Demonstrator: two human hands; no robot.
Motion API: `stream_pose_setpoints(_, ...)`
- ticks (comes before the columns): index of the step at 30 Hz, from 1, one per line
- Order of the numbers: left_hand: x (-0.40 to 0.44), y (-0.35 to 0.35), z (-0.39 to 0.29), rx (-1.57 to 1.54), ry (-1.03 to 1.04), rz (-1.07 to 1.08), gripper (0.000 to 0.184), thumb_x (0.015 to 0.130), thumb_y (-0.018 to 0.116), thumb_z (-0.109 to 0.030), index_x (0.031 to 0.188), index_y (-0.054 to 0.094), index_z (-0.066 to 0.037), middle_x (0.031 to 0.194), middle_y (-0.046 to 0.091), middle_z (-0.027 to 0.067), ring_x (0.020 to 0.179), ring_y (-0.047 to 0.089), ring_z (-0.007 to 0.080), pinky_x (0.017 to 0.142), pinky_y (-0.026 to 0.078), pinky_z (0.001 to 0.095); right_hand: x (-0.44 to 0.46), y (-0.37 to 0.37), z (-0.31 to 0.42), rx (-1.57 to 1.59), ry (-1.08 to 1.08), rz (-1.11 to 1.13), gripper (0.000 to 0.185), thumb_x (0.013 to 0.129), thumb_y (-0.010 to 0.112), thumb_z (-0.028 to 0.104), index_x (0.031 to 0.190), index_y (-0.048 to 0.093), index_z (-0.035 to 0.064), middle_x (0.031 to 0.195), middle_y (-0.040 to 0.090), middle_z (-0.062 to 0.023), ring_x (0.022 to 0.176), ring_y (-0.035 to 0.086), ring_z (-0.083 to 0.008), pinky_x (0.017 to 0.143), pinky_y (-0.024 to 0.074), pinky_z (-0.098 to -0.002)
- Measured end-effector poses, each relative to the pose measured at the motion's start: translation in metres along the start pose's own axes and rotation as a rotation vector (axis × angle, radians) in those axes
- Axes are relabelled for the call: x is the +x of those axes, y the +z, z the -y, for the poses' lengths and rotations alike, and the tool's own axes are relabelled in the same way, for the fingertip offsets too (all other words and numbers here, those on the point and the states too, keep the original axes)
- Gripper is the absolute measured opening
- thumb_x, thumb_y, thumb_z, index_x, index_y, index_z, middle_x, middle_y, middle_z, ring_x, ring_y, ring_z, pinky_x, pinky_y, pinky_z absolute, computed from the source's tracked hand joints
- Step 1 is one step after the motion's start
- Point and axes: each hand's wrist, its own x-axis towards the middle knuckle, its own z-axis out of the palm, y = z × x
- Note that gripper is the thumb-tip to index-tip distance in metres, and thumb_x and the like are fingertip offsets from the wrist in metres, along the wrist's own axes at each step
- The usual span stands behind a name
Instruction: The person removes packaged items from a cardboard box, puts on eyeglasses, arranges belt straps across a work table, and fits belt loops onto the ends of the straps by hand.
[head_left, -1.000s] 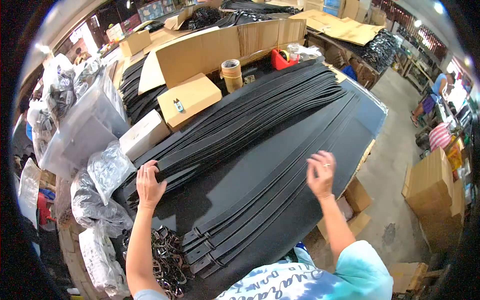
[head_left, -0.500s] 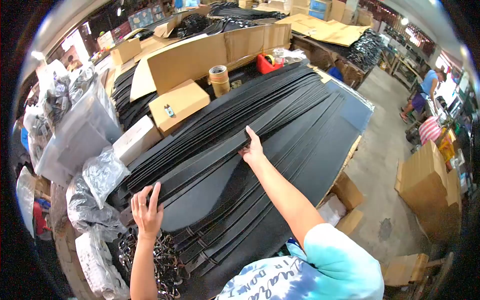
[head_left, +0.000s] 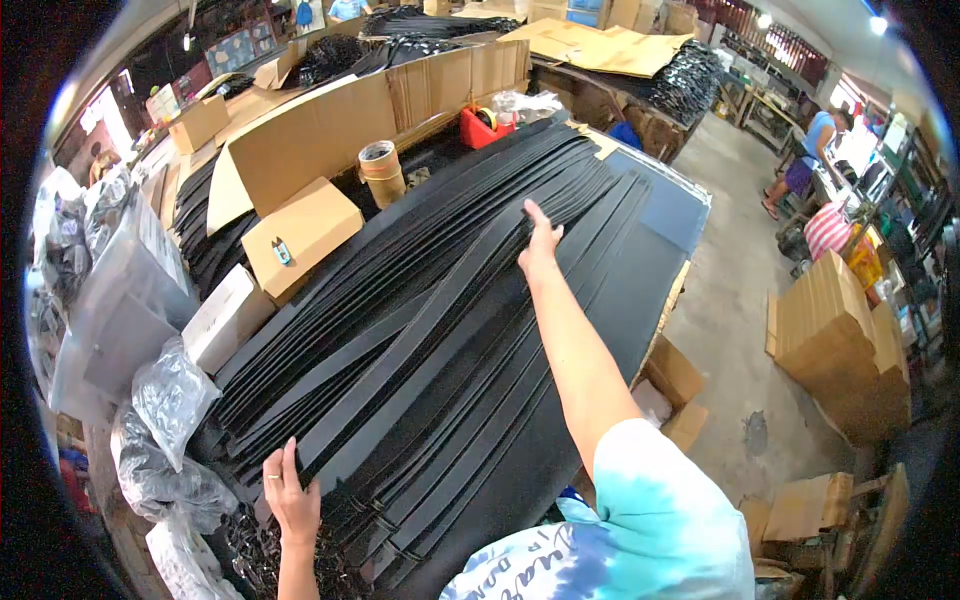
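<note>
Long black strips (head_left: 400, 260) lie side by side in a fanned pile across the dark tabletop (head_left: 625, 290). My right hand (head_left: 540, 240) is closed round several of them near their far end, thumb on top. At the near end of a loose strip (head_left: 375, 393), my left hand (head_left: 291, 492) touches its tip, with some fingers raised and apart. Nearer me on the table are more strips with loops (head_left: 400, 535) at their ends. A heap of dark shiny buckles (head_left: 262, 548) lies beside and partly behind my left forearm.
Left of the strips are plastic bags (head_left: 172, 400), a white box (head_left: 228, 318) and a cardboard box (head_left: 302, 238). Behind stand a tape roll stack (head_left: 381, 172) and a red tape dispenser (head_left: 483, 128). Cartons (head_left: 840, 340) and a person (head_left: 815, 150) are at the right.
My right hand has come from the right onto the strips and slid toward their far end. Several strips have shifted toward me. My left hand has moved nearer me, and the view has turned right.
</note>
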Motion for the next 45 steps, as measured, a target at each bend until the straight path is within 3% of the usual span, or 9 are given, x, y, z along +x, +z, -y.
stream_pose_setpoints(16, -0.006, -0.039, 0.025, 0.033, -0.320, 0.090, 0.057, 0.050, 0.075, 0.002, 0.103, 0.056, -0.004, 0.098, 0.060, 0.0153, 0.097, 0.056, 0.0375, 0.085, 0.044, 0.0434, 0.143, 0.038, 0.153, -0.262, 0.211, 0.646, 0.032, 0.077, 0.063, 0.023, 0.099, 0.064, -0.0010, 0.098, 0.067, -0.0170, 0.091, 0.063, -0.0314, 0.089, 0.0476, -0.0451)
stream_pose_setpoints(22, 0.028, -0.019, -0.010, 0.095, -0.095, 0.071, 0.061, 0.052, 0.080, -0.008, 0.108, 0.058, -0.006, 0.107, 0.062, 0.0123, 0.103, 0.058, 0.0307, 0.091, 0.046, 0.0405, 0.128, 0.071, 0.226, -0.882, -0.548, 1.101, 0.044, 0.085, 0.045, 0.022, 0.121, 0.055, 0.0005, 0.120, 0.059, -0.0127, 0.113, 0.053, -0.0217, 0.100, 0.0383, -0.0361)
stream_pose_setpoints(25, 0.046, -0.002, -0.026, 0.092, -0.082, 0.017, 0.061, 0.052, 0.080, -0.012, 0.108, 0.056, -0.008, 0.098, 0.060, 0.0103, 0.095, 0.058, 0.0297, 0.082, 0.046, 0.0398, 0.341, 0.033, 0.280, -0.372, 0.291, 0.909, 0.049, 0.085, 0.052, 0.013, 0.131, 0.045, -0.0021, 0.130, 0.052, -0.0165, 0.120, 0.049, -0.0284, 0.106, 0.0338, -0.0405)
stream_pose_setpoints(28, 0.051, 0.026, -0.041, 0.163, -0.058, 0.036, 0.063, 0.051, 0.080, -0.015, 0.108, 0.056, -0.008, 0.094, 0.059, 0.0086, 0.089, 0.057, 0.0269, 0.077, 0.046, 0.0374, 0.406, -0.010, 0.266, -1.016, -0.439, 0.864, 0.066, 0.077, 0.067, 0.014, 0.134, 0.038, -0.0032, 0.126, 0.053, -0.0194, 0.117, 0.050, -0.0329, 0.102, 0.0387, -0.0388)
stream_pose_setpoints(29, 0.049, 0.040, -0.044, 0.194, -0.020, 0.019, 0.061, 0.053, 0.079, -0.015, 0.108, 0.056, -0.008, 0.094, 0.058, 0.0079, 0.088, 0.056, 0.0257, 0.076, 0.045, 0.0364, 0.366, -0.004, 0.245, -1.063, -0.455, -0.169, 0.091, 0.065, 0.078, 0.046, 0.125, 0.043, -0.0131, 0.122, 0.055, -0.0218, 0.108, 0.055, -0.0336, 0.098, 0.0427, -0.0381)
stream_pose_setpoints(31, 0.050, 0.056, -0.046, 0.229, 0.013, 0.003, 0.052, 0.059, 0.073, -0.015, 0.108, 0.056, -0.008, 0.094, 0.056, 0.0070, 0.086, 0.055, 0.0239, 0.075, 0.044, 0.0351, 0.370, -0.005, 0.216, -1.296, -0.748, -0.402, 0.119, 0.041, 0.080, 0.068, 0.116, 0.047, -0.0189, 0.119, 0.057, -0.0197, 0.102, 0.058, -0.0305, 0.095, 0.0446, -0.0374)
stream_pose_setpoints(36, 0.045, 0.062, -0.052, 0.278, 0.001, -0.018, 0.028, 0.077, 0.054, -0.012, 0.105, 0.056, -0.007, 0.091, 0.052, 0.0071, 0.084, 0.052, 0.0226, 0.074, 0.042, 0.0347, 0.070, 0.040, 0.088, -1.150, -0.734, 1.037, 0.049, 0.087, 0.064, 0.018, 0.129, 0.048, 0.0000, 0.131, 0.050, -0.0153, 0.115, 0.051, -0.0237, 0.100, 0.0381, -0.0349)
stream_pose_setpoints(41, 0.041, 0.066, -0.053, 0.288, -0.048, 0.012, 0.029, 0.077, 0.055, -0.012, 0.106, 0.056, -0.008, 0.093, 0.052, 0.0084, 0.086, 0.052, 0.0233, 0.077, 0.041, 0.0341, -0.212, 0.040, -0.001, -1.039, -0.727, 2.269, 0.102, 0.052, 0.084, 0.033, 0.136, 0.035, -0.0002, 0.134, 0.044, -0.0206, 0.126, 0.041, -0.0335, 0.106, 0.0315, -0.0398)
stream_pose_setpoints(45, 0.038, 0.053, -0.050, 0.009, -0.143, 0.048, 0.041, 0.073, 0.057, -0.005, 0.112, 0.044, 0.001, 0.106, 0.050, 0.0154, 0.100, 0.053, 0.0293, 0.086, 0.039, 0.0402, -0.290, 0.019, -0.079, -1.370, -0.403, 2.322, 0.076, 0.054, 0.075, 0.016, 0.123, 0.045, 0.0030, 0.102, 0.061, -0.0236, 0.093, 0.059, -0.0402, 0.081, 0.0485, -0.0441)
